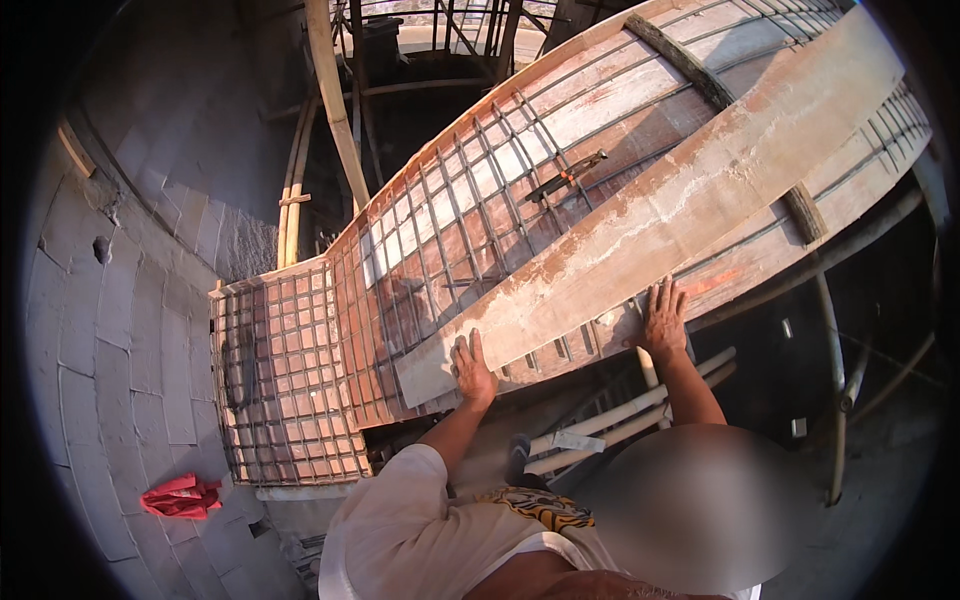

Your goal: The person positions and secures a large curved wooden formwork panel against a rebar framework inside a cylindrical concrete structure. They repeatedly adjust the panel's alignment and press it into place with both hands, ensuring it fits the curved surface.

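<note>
A long, pale plywood board (pixel 640 215), stained with brown and whitish dried residue, lies slantwise over the rebar grid (pixel 460 190) of a sloping wooden form (pixel 725 275). My left hand (pixel 474 372) rests on the board's near edge close to its lower left end, fingers stretched upward. Farther right, my right hand (pixel 663 318) lies with spread fingers at the near edge of the form, just beside the board. Neither hand appears to be wrapped round anything. A dark tool with an orange part (pixel 567 178) sits on the bars beyond the board.
A flatter rebar-covered landing (pixel 285 375) joins the slope's lower left end. Grey block wall (pixel 120 340) rises at left, with a red cloth (pixel 182 496) by it. Bamboo poles (pixel 600 425) cross below the form; a timber post (pixel 338 105) stands behind. A timber crosspiece (pixel 680 60) spans the slope.
</note>
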### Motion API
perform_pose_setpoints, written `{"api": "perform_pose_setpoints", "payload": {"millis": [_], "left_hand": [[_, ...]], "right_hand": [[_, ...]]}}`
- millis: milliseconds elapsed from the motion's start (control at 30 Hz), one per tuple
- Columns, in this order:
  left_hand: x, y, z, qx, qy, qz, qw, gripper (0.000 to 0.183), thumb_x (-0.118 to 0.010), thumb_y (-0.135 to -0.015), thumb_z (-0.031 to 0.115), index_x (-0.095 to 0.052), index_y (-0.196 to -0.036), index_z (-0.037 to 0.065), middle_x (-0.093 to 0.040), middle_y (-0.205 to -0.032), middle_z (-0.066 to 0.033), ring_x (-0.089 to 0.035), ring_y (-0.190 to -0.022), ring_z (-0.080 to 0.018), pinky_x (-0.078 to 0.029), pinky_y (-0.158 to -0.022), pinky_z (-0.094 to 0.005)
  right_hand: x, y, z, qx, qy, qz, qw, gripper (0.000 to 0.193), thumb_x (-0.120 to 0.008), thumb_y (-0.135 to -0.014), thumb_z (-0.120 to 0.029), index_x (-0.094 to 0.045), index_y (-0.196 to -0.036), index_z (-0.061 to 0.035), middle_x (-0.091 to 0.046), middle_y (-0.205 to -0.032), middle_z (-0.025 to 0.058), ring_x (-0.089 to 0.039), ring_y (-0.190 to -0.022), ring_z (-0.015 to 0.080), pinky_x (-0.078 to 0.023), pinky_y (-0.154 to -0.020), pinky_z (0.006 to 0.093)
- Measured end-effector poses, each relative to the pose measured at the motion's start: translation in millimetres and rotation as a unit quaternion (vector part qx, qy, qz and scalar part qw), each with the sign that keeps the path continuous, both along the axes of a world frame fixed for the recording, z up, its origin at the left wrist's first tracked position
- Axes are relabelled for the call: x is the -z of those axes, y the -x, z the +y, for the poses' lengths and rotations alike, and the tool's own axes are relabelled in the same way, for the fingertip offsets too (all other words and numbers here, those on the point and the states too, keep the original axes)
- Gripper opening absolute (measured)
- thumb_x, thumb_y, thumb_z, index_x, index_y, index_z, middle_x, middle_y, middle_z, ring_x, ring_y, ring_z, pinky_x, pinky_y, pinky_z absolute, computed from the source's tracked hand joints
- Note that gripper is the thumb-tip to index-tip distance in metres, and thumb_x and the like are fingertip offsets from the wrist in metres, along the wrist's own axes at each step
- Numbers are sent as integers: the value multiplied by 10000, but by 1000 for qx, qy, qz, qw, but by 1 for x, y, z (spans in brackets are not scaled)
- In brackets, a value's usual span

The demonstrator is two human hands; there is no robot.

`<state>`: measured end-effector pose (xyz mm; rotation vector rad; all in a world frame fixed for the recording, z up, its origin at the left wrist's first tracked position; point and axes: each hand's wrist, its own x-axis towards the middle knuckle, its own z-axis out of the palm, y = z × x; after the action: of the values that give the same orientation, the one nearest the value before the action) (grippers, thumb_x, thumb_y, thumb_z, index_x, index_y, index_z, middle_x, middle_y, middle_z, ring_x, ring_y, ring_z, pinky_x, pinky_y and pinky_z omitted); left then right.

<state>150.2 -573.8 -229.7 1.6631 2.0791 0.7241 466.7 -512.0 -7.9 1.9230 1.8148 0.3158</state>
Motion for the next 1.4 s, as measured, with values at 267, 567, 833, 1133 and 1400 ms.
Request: {"api": "perform_pose_setpoints", "payload": {"millis": [267, 567, 833, 1133, 1400], "left_hand": [[-9, -22, 26, 25, 19, -46, 998, 955, -619, -739, -25, -189, -1560, 205, -233, -1517, -216, -256, -1376, -478, -263, -1078, -654], [-30, -30, 32, 67, 52, -114, 990, 955, -561, -753, -68, -159, -1564, 236, -107, -1576, -238, -112, -1453, -497, -179, -1117, -687], [-35, -23, 39, 71, 73, -108, 989, 945, -551, -773, -58, -152, -1564, 268, -130, -1586, -233, -142, -1454, -484, -189, -1133, -666], [-32, -31, 39, 51, 56, -89, 993, 954, -580, -761, -47, -166, -1564, 260, -138, -1584, -220, -147, -1452, -479, -207, -1128, -660], [-19, -37, 39, 33, 65, -44, 996, 958, -590, -751, -51, -157, -1565, 211, -128, -1577, -224, -119, -1457, -464, -203, -1135, -640]], "right_hand": [[57, -45, 9, -161, -153, -78, 972, 1372, -767, -571, -701, -143, -1504, 89, -74, -1575, 323, -118, -1465, 462, -125, -1178, 583], [33, -32, -5, -113, -89, 40, 989, 1363, -818, -558, -634, -142, -1500, 82, -83, -1567, 334, -106, -1467, 465, -158, -1168, 596], [35, -27, -4, -119, -95, 47, 987, 1348, -840, -550, -604, -164, -1490, 87, -112, -1562, 336, -123, -1463, 467, -172, -1165, 593], [34, -30, -6, -100, -87, 47, 990, 1346, -839, -554, -602, -166, -1490, 93, -96, -1566, 331, -135, -1462, 459, -158, -1171, 591], [37, -36, -5, -124, -108, 44, 985, 1383, -826, -546, -634, -130, -1491, 98, -96, -1552, 356, -163, -1440, 496, -181, -1148, 618]]}}
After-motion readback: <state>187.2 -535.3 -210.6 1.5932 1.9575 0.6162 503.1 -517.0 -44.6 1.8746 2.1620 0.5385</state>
